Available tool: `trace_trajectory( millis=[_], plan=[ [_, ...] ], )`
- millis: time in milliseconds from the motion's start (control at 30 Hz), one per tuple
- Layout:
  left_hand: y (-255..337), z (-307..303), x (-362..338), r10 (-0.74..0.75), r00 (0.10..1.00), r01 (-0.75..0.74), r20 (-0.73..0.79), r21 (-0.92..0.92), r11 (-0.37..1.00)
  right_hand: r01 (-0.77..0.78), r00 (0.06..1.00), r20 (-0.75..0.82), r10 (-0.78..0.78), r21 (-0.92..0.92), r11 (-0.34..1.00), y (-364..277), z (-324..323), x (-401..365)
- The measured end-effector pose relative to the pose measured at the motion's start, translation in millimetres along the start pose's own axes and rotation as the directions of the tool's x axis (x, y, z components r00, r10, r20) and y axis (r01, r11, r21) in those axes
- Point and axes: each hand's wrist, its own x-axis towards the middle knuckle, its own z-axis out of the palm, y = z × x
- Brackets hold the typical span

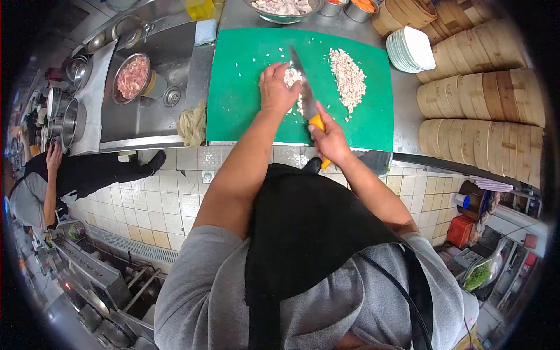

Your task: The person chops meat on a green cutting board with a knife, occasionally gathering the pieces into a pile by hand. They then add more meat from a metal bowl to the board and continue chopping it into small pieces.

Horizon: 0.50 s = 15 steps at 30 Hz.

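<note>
My right hand (330, 139) is closed around the yellow handle of a kitchen knife (303, 87), whose long blade points away from me over a green cutting board (233, 116). Just left of the blade, my left hand (279, 88) curls its fingers and thumb around a small heap of pale chopped food pieces (293, 76). Part of that heap is hidden under the hand and blade. To the right of the knife lies a larger pile of pale diced food (348, 81). Small loose bits are scattered near the board's far side.
Left of the board, a steel bowl of raw meat (133, 79) stands in a sink (169, 122), with a cloth (192, 123) at its edge. Stacked white plates (411, 51) and bamboo steamers (478, 96) line the right. Behind the board sits another food bowl (283, 7). A co-worker (44, 186) stands left.
</note>
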Motion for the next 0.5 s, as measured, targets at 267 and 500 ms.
trace_trajectory(
  millis=[267,500],
  plan=[
    [-9,-43,-7,0.013,0.999,0.000,0.038,-0.325,0.946,0.332,0.930,0.085,-0.358,-0.611,0.718,-16,3,-2],
    [-18,-52,-21,0.149,0.987,-0.157,-0.065,-0.143,0.977,0.456,0.845,0.111,-0.523,-0.661,0.596,-48,2,-15]
  ],
)
